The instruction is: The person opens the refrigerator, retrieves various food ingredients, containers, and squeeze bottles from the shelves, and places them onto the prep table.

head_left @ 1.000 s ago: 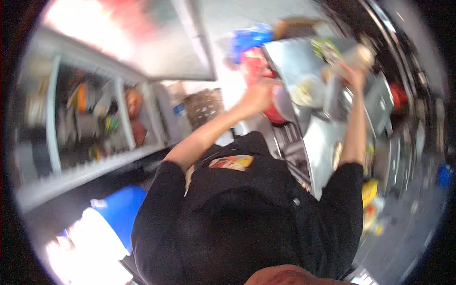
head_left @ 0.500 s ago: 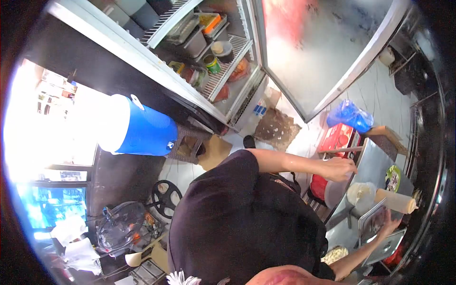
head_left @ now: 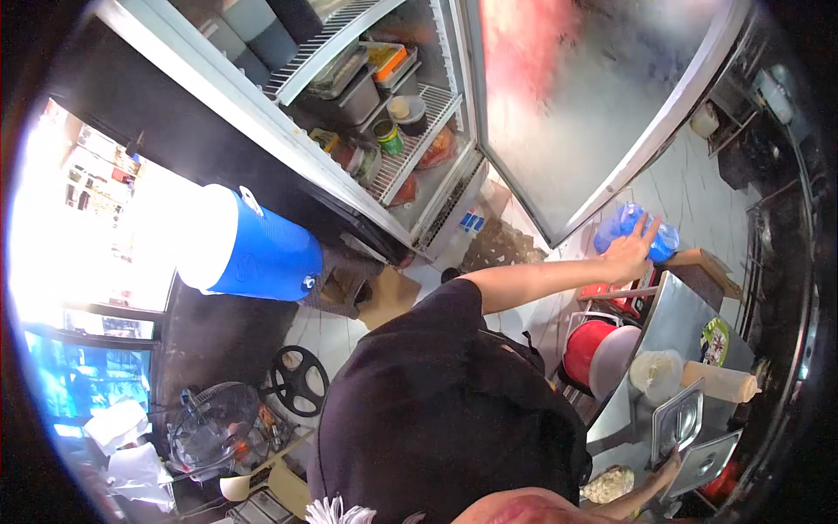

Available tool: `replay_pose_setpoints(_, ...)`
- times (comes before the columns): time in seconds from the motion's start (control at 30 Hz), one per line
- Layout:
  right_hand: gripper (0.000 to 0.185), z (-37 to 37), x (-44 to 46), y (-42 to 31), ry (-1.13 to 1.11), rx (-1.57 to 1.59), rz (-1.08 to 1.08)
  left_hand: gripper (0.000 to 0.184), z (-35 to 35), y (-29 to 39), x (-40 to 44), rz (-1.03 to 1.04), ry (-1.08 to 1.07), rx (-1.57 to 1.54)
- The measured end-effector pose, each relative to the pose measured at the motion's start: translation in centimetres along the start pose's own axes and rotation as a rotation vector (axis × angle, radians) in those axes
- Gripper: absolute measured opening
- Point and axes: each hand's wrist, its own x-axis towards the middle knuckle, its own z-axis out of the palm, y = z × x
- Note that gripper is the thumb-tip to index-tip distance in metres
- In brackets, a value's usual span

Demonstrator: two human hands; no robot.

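My left hand (head_left: 627,255) reaches out past the table's end, fingers spread and empty, above the blue plastic bag (head_left: 665,243). Lower down, my right hand (head_left: 668,472) has its fingers at the near edge of a steel pan lid (head_left: 676,425), gripping it. Beside that lid lies a second steel lid (head_left: 709,461). A squeeze bottle (head_left: 720,382) with pale sauce lies on its side or leans beyond the first lid. Next to it stands a clear round tub (head_left: 656,374). Pale pieces of food fill a container (head_left: 609,485) near my right forearm.
An open fridge (head_left: 428,100) with wire shelves and its glass door (head_left: 602,113) stands ahead. A steel table (head_left: 676,319) bears a green packet (head_left: 714,341). Below it are a red bucket (head_left: 587,349) and a cardboard box (head_left: 709,271). A blue cooler (head_left: 271,249) stands left.
My left hand has moved away from the table towards the blue bag, and its fingers have spread. My right hand has drawn back from beside the squeeze bottle to the steel lid's near edge.
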Motion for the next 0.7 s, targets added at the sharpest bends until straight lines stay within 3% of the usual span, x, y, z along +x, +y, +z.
replay_pose_setpoints(0.07,0.036,0.7,0.5,1.9,-0.150,0.371,-0.012,0.092,0.8,-0.6,0.9,0.047,0.057,0.009)
replay_pose_setpoints(0.2,0.032,2.0,0.1,4.7,0.027,0.773,0.037,0.094,0.4,-0.3,1.0,0.125,-0.066,0.018)
replay_pose_setpoints(0.3,0.039,2.1,0.7,5.1,0.167,0.489,-0.057,0.094,0.4,-0.4,1.1,0.179,-0.158,0.019)
replay_pose_setpoints(0.4,0.050,0.3,0.6,4.8,0.435,-0.500,-0.317,0.093,1.3,-0.8,1.5,0.186,-0.173,0.020)
replay_pose_setpoints(0.5,0.061,5.3,-11.1,-7.8,0.872,-0.757,-0.358,0.090,0.8,-0.7,1.3,0.164,-0.176,0.024)
replay_pose_setpoints(0.57,0.052,6.7,-12.9,-10.6,0.794,-0.607,-0.564,0.084,1.5,-1.6,1.2,0.184,-0.110,0.015)
replay_pose_setpoints(0.67,0.038,12.4,-16.5,-16.9,0.588,-0.374,-0.778,0.058,1.7,-2.0,0.0,0.216,0.017,-0.018)
replay_pose_setpoints(0.7,0.039,14.4,-16.1,-17.8,0.503,-0.273,-0.840,0.049,1.5,-2.7,-0.5,0.205,-0.062,-0.055)
